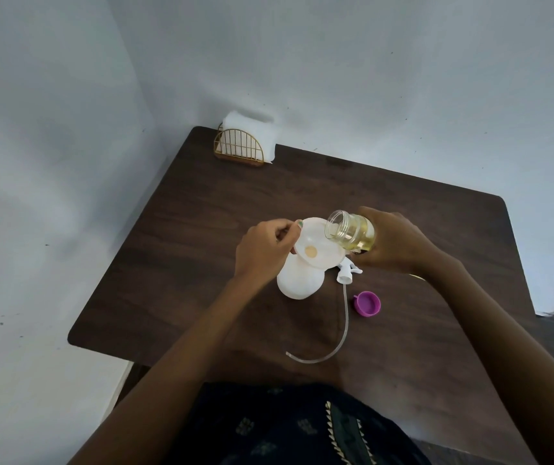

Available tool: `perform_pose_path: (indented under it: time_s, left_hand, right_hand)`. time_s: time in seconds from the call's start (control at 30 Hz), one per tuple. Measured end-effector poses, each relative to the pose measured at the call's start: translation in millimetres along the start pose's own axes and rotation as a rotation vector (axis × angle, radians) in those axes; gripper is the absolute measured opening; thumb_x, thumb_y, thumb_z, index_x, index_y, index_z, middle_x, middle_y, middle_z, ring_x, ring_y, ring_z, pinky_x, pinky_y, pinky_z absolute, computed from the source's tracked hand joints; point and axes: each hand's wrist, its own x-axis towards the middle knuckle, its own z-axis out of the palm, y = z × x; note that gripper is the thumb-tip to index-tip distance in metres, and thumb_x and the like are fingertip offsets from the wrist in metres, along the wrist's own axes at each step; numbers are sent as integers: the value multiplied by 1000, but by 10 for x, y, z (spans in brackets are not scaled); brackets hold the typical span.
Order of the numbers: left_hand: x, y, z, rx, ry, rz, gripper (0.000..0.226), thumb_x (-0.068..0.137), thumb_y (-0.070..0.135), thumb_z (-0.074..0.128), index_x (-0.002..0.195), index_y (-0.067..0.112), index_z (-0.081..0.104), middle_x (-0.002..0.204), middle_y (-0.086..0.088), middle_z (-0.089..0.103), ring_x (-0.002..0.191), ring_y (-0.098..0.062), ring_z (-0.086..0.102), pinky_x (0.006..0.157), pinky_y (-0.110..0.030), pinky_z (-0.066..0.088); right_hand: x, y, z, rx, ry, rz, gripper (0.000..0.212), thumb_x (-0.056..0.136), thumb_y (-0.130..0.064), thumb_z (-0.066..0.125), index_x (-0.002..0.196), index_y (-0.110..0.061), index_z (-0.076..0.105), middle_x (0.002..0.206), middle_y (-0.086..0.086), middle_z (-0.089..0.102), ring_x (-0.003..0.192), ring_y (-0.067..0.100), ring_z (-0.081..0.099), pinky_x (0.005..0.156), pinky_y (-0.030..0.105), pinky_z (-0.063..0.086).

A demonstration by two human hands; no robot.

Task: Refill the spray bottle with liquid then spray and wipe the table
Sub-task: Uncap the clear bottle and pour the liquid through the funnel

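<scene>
We're in the refill step. Our right hand grips a clear glass jar of yellow liquid, fingers wrapped round its body, jar tipped with the open mouth pointing left and down over a white translucent plastic funnel. Liquid sits low in the jar's belly; we can't tell if a stream is leaving the mouth yet, though a small yellowish pool shows at the funnel's throat.

Our left hand pinches the funnel's left rim, fingers curled, steadying it. The funnel sits in the neck of a white plastic spray bottle, which stands on the dark brown wooden table just below and right of the left hand.

Below the right hand lies the white trigger spray head with its long clear dip tube curling toward us. A purple plastic cap lies below the right wrist. A gold wire holder with white napkins stands far beyond the left hand, at the table's back corner.

Next, we judge: tip the jar further, slowly, mouth kept over the funnel bowl, left hand holding the rim so the funnel doesn't tilt or overflow. Spraying and wiping aren't started.
</scene>
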Motion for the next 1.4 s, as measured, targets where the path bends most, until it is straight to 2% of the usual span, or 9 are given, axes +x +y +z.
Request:
perform_pose_path:
  time_s: [0.27, 0.43, 0.63, 0.8, 0.97, 1.1, 1.23, 1.4]
  left_hand:
    - [-2, 18, -8, 9, 0, -3, 29, 95, 44, 50, 82, 28, 70, 59, 16, 63, 63, -4, 61, 57, -24, 41]
    - [-6, 11, -2, 0, 0, -8, 28, 95, 43, 50, 86, 27, 71, 62, 17, 63, 67, -5, 62, 64, -30, 51]
    - [-10, 6, -9, -1, 8, -15, 28, 94, 44, 50, 84, 29, 71, 60, 19, 63, 67, -4, 62, 65, -32, 52]
    - [-13, -5, -7, 2, 9, -14, 28, 94, 44, 50, 85, 29, 71, 59, 19, 62, 67, -5, 62, 65, -33, 53]
    - [-9, 0, -6, -1, 5, -7, 27, 95, 42, 51, 86, 28, 72, 60, 18, 62, 67, -4, 62, 67, -35, 55]
    - [-15, 5, -16, -2, -2, -6, 27, 95, 41, 50, 87, 27, 72, 62, 17, 63, 67, -5, 62, 65, -33, 53]
    - [-21, 9, -21, 2, 2, -18, 28, 95, 42, 50, 83, 29, 71, 56, 18, 61, 62, -2, 58, 57, -25, 39]
    - [-21, 14, -30, 7, -4, -18, 27, 95, 43, 50, 83, 30, 70, 57, 18, 61, 62, -3, 59, 57, -25, 40]
  right_hand:
    - [22, -33, -32, -65, -29, 10, 38, 63, -28, 79, 91, -27, 53, 83, -7, 64, 77, 20, 59, 66, 34, 49]
    - [26, -45, -50, -76, -43, 6, 39, 63, -28, 78, 93, -27, 52, 84, -7, 64, 78, 19, 58, 64, 33, 47]
    - [35, -69, -70, -82, -53, 5, 38, 64, -27, 78, 93, -27, 53, 84, -7, 65, 77, 19, 59, 64, 32, 48]
    - [32, -74, -78, -79, -58, 12, 39, 64, -26, 77, 95, -25, 55, 85, -6, 65, 78, 20, 59, 69, 38, 52]
    - [40, -72, -70, -88, -68, 14, 38, 63, -27, 77, 94, -25, 54, 84, -5, 65, 78, 21, 59, 69, 39, 53]
    - [42, -68, -67, -93, -72, 20, 37, 63, -27, 77, 92, -25, 53, 82, -5, 64, 77, 20, 59, 68, 39, 53]
    - [46, -69, -66, -89, -75, 25, 39, 62, -28, 77, 93, -25, 54, 83, -5, 65, 78, 21, 59, 70, 41, 53]
    - [43, -71, -69, -85, -74, 27, 39, 61, -27, 77, 91, -27, 53, 83, -6, 64, 77, 20, 59, 71, 43, 54]
